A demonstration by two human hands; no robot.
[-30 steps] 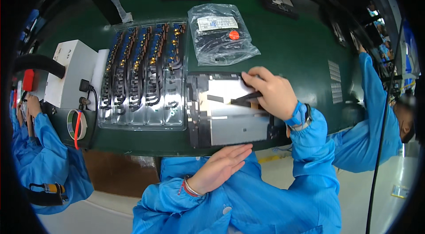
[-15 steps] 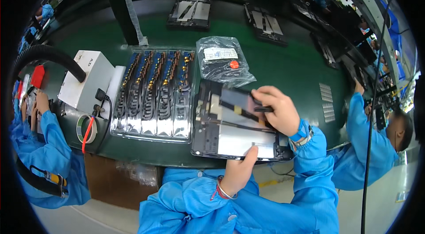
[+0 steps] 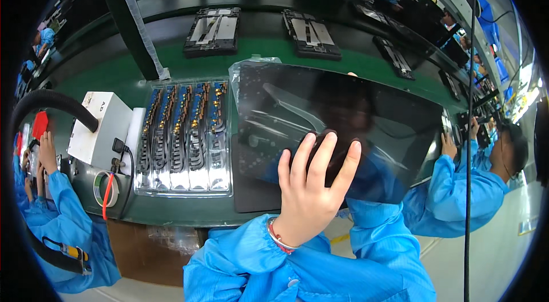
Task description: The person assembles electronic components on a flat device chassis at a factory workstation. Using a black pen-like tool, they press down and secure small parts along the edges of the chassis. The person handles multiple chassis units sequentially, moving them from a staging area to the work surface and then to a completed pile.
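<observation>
A tablet (image 3: 394, 125) is raised and tilted over the bench's front edge, its glossy dark screen toward me. My left hand (image 3: 309, 199) spreads its fingers over the lower middle of the screen, touching it. Most of my right hand is hidden behind the tablet; only a fingertip (image 3: 352, 74) shows over the top edge, where this hand grips. Below the tablet's left side lies a flat dark pad (image 3: 251, 204). Behind the upper left corner, a clear plastic bag (image 3: 251, 62) is mostly covered.
A clear tray (image 3: 137, 192) of blue boards with black cables lies left. Past it stand a white box (image 3: 94, 141) with a black hose (image 3: 34, 99) and a tape roll (image 3: 106, 188). Opened tablets (image 3: 213, 32) lie at the back. A co-worker (image 3: 457, 193) sits on the right.
The opened tablet lay inside-up on the bench; now a screen side faces me, raised. My left hand moved from its lower edge onto the screen. My right hand went behind it.
</observation>
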